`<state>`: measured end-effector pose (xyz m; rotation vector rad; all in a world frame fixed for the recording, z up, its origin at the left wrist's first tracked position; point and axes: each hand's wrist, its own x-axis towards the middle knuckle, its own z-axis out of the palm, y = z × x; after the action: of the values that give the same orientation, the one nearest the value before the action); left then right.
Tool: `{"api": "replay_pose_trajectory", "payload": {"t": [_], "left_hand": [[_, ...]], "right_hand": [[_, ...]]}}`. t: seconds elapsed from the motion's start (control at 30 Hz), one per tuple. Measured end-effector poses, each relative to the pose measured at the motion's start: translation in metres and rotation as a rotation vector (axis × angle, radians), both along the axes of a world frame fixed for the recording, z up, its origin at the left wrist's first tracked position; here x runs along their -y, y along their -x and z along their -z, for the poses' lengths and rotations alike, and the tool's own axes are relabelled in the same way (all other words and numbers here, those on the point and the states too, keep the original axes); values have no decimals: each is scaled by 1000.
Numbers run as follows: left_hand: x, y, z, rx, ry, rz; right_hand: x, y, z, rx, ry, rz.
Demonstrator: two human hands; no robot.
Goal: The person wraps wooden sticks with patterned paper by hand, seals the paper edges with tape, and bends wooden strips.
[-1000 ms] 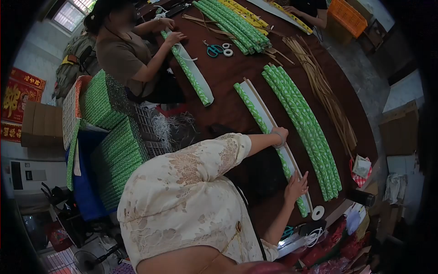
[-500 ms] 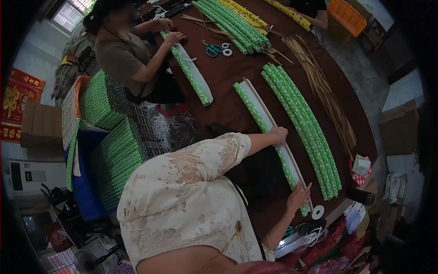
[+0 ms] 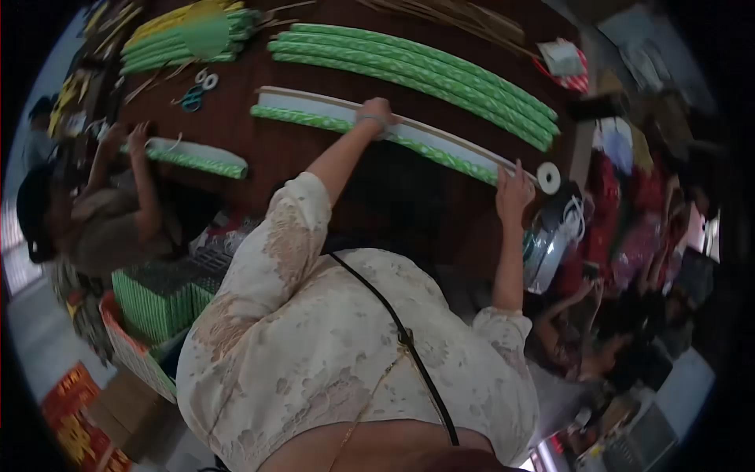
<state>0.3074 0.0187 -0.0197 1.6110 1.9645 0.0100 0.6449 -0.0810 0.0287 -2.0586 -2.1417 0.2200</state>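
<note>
A sheet of green patterned wrapping paper (image 3: 307,119) lies on the table, its near edge a green roll and its white side (image 3: 440,138) up. Along the far edge runs a thin brown strip (image 3: 314,96). My left hand (image 3: 377,115) presses down near the middle, fingers curled over the strip and the paper's far edge. At the right end my right hand (image 3: 513,193) rests on the paper with fingers apart, fingertips by the strip's end. A roll of white tape (image 3: 548,178) sits just right of that hand.
Several finished green rolls (image 3: 417,79) lie beyond the paper. Brown strips (image 3: 464,22) are bundled at the back. Scissors (image 3: 191,98) lie at left, near a co-worker's hands (image 3: 135,140) on another green paper (image 3: 197,160). A dark cylinder (image 3: 598,107) stands at right.
My view has turned, so the table now appears higher and rotated, and another person shows at lower right. Both my hands remain on the same paper, the left at the middle, the right at the end.
</note>
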Motion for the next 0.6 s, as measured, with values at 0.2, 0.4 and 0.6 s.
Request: {"api": "replay_pose_trajectory", "payload": {"t": [0.2, 0.4, 0.6], "left_hand": [[6, 0, -32, 79, 39, -20], [4, 1, -24, 63, 14, 0], [5, 2, -27, 73, 17, -13]], "right_hand": [[11, -20, 19, 21, -151, 26], [13, 8, 17, -91, -144, -24], [8, 9, 27, -84, -168, -36]]}}
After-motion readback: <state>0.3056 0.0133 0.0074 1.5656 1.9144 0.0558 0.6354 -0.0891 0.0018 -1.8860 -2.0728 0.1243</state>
